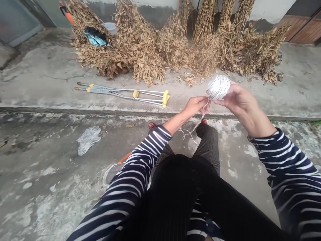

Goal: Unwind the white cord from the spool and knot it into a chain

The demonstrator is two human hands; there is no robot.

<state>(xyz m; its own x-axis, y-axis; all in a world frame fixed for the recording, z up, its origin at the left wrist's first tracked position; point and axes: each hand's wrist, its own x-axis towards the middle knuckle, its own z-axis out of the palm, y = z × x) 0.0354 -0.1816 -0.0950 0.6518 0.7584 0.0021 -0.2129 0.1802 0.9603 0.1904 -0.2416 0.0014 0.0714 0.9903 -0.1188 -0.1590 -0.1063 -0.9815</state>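
My right hand [239,100] grips a spool of white string [218,87] from its right side, holding it up over the concrete step. Just left of the spool, my left hand [195,106] pinches the loose string [195,126] where it comes off the winding. Below those fingers the tail dangles in kinks and loops in front of my trouser legs. Both hands are close together, and the spool's far side is hidden.
A pair of crutches [122,93] lies on the step [45,90]. Dried plant bundles [142,50] line the wall, with a blue-black cloth [96,36] among them. On the lower ground are a crumpled plastic bag [87,139] and a container [110,174] partly behind my left sleeve.
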